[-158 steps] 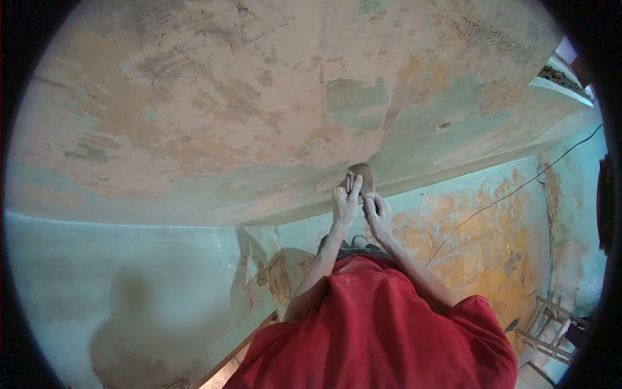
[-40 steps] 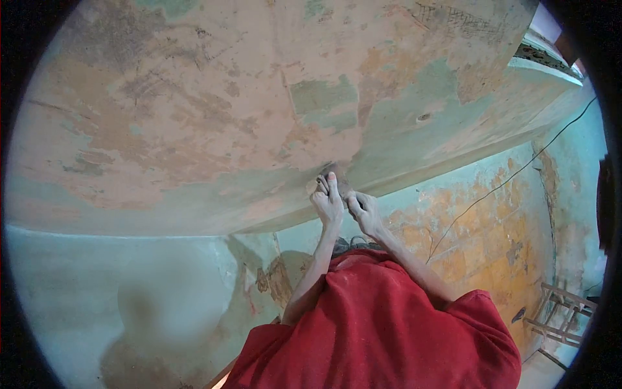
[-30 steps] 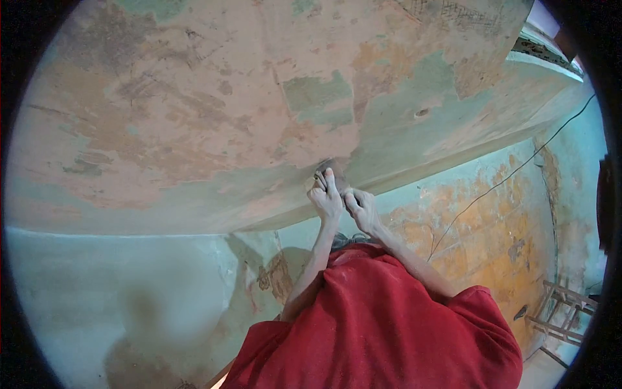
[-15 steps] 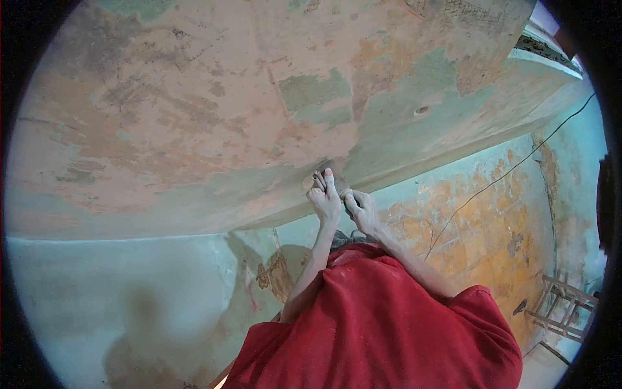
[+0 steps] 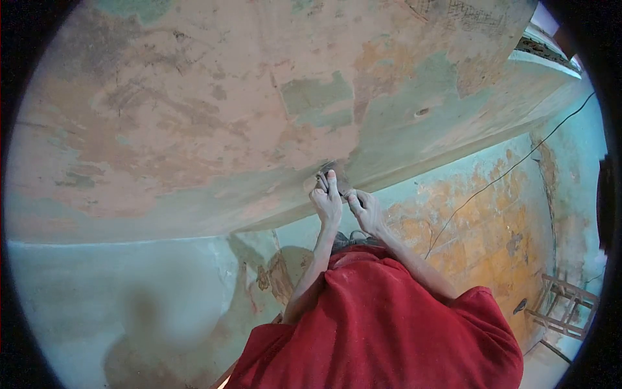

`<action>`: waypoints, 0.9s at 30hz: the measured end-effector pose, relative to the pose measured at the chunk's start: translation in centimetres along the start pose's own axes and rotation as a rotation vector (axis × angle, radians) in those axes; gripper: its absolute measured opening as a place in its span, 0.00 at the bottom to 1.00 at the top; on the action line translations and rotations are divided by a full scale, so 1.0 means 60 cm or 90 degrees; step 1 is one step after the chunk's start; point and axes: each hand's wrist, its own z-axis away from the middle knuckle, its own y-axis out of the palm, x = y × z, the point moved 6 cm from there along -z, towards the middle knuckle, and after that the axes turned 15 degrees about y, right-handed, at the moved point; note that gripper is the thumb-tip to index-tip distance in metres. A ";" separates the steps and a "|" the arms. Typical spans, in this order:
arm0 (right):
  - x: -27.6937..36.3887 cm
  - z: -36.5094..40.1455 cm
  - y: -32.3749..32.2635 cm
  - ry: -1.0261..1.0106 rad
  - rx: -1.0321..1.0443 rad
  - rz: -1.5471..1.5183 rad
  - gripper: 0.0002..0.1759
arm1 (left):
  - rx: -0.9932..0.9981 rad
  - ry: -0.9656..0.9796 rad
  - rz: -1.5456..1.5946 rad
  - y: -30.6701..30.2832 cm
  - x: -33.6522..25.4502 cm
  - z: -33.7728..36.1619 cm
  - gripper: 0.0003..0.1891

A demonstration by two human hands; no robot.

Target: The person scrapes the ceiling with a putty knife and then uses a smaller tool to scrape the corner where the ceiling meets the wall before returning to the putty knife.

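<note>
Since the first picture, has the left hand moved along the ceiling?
No, not noticeably. The left hand sits as far left of the small dark hole in the ceiling as before; both slid left together, so only the view shifted.

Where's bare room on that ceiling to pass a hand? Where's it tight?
Free: the wide peeled ceiling left of the left hand, and the strip right of the right hand up to the small hole. Crowded: where both hands meet at a small tool by the ceiling's edge; the cable crosses the wall beyond.
</note>
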 end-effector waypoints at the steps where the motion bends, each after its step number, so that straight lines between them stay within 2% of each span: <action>1: 0.023 0.004 -0.002 -0.029 -0.010 -0.003 0.23 | 0.002 0.001 0.000 0.000 -0.006 -0.010 0.32; 4: 0.019 0.002 -0.001 -0.034 0.006 -0.020 0.23 | 0.055 -0.046 -0.092 -0.001 -0.003 -0.013 0.30; 6: -0.017 -0.004 0.004 0.011 0.029 -0.017 0.23 | 0.010 0.001 -0.047 0.009 0.011 0.002 0.29; 8: -0.018 0.001 0.009 0.026 0.031 -0.035 0.23 | 0.016 0.007 -0.011 0.010 0.009 -0.003 0.30; 10: -0.027 0.006 0.013 0.058 0.039 -0.058 0.23 | 0.030 0.000 0.015 0.006 0.016 0.001 0.30; 13: -0.025 0.005 0.003 0.031 0.017 -0.018 0.22 | 0.047 -0.032 0.035 0.021 0.034 0.006 0.31; 15: -0.015 0.004 0.000 0.001 0.003 -0.032 0.22 | -0.083 0.076 -0.026 0.019 0.032 0.008 0.31; 16: -0.010 0.002 -0.003 -0.015 -0.006 -0.040 0.22 | -0.081 0.081 -0.024 0.014 0.020 -0.002 0.31; 18: 0.016 -0.001 -0.004 -0.030 -0.013 -0.050 0.22 | 0.049 -0.061 -0.039 0.010 0.012 -0.010 0.29; 19: 0.022 0.004 -0.002 -0.039 -0.017 -0.059 0.23 | 0.048 -0.066 -0.042 0.009 0.013 -0.005 0.29; 21: 0.006 0.006 0.004 -0.042 -0.006 -0.055 0.24 | -0.031 0.065 0.024 0.011 -0.012 -0.013 0.28; 22: -0.005 0.002 0.005 -0.046 -0.002 -0.051 0.28 | -0.034 0.070 0.027 0.020 0.015 -0.009 0.28; 24: -0.020 0.000 0.009 -0.032 0.001 -0.053 0.27 | -0.089 0.158 -0.010 0.026 0.086 0.011 0.28; 25: -0.001 0.006 0.006 -0.037 -0.004 -0.065 0.26 | -0.089 0.160 -0.006 0.019 0.045 -0.005 0.28; 27: 0.003 0.015 0.009 -0.030 0.001 -0.078 0.26 | 0.110 -0.158 -0.058 0.003 -0.029 -0.021 0.32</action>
